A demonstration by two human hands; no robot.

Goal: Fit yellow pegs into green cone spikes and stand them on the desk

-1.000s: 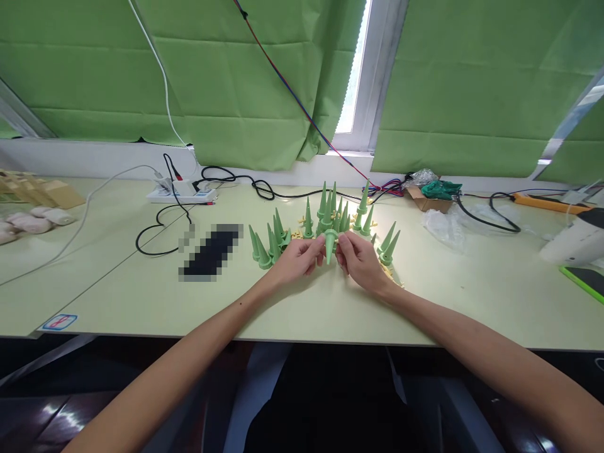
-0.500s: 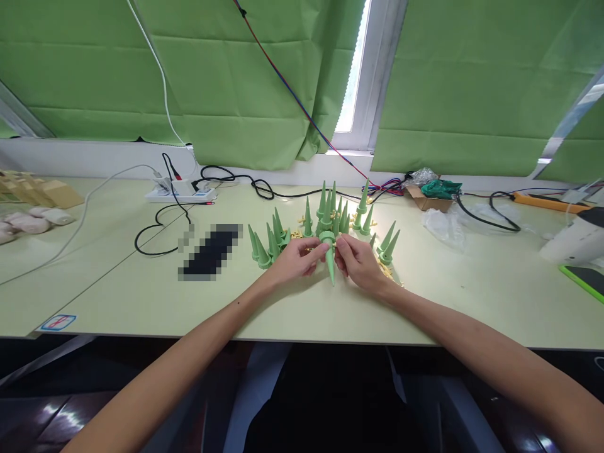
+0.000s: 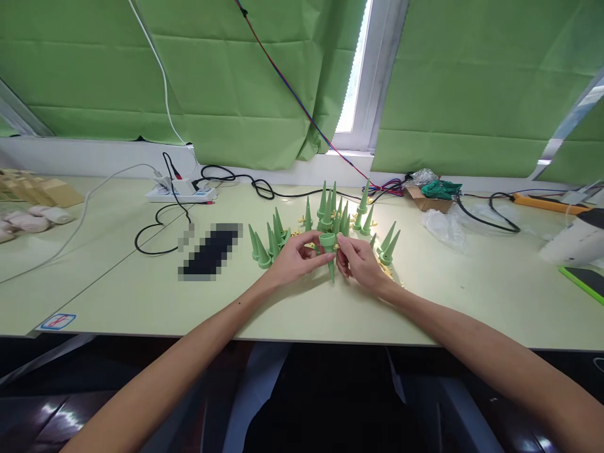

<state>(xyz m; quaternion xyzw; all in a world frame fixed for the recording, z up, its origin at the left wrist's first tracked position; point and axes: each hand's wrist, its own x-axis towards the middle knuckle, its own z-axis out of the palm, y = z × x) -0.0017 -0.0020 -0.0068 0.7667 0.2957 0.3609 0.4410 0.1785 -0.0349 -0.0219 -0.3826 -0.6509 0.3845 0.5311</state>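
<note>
A green cone (image 3: 327,241) points tip down between my hands, its wide ring end up. My left hand (image 3: 298,257) grips it from the left, thumb across its front. On its right side, my right hand (image 3: 357,258) pinches a small yellow piece (image 3: 336,246) against the cone. Several green cones (image 3: 325,211) stand tip up behind my hands, with more at the left (image 3: 262,248) and at the right (image 3: 387,245). Small yellow pieces (image 3: 385,270) lie among them.
On the pale table (image 3: 141,296) are a power strip (image 3: 182,194) with black cables, a pixelated dark object (image 3: 212,251), a cardboard box (image 3: 428,200), clear plastic bags (image 3: 446,228), a white object (image 3: 578,238) and wooden pieces (image 3: 59,193).
The held cone has tilted so its ring opening shows more. My left thumb has moved down and across the cone; my right hand stays nearly in place.
</note>
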